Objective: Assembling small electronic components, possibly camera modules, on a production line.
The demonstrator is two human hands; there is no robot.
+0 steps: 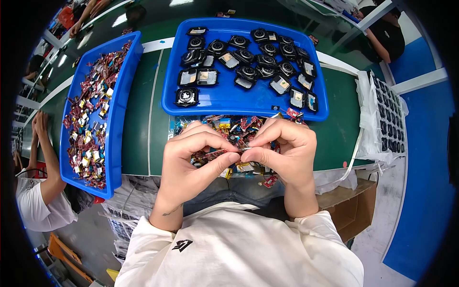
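My left hand (pixel 193 153) and my right hand (pixel 286 148) meet over the near edge of the table, thumbs and forefingers pinched. Between their fingertips is a small electronic part (pixel 243 148), dark and silvery; its exact kind is too small to make out. Beneath and behind the fingers lies a heap of red circuit boards with yellow and silver pieces (pixel 246 123), partly hidden by both hands. Just beyond it stands a wide blue tray (pixel 210 106) holding many black watch-like cases (pixel 267 60), some showing round faces, others pale rectangular insides.
A narrower blue tray (pixel 116 143) on the left is full of small red boards and parts. At right, white-wrapped trays of dark pieces (pixel 389 115) stand stacked, with a cardboard box (pixel 351 213) below. Another person (pixel 45 191) sits at left; more people are farther off.
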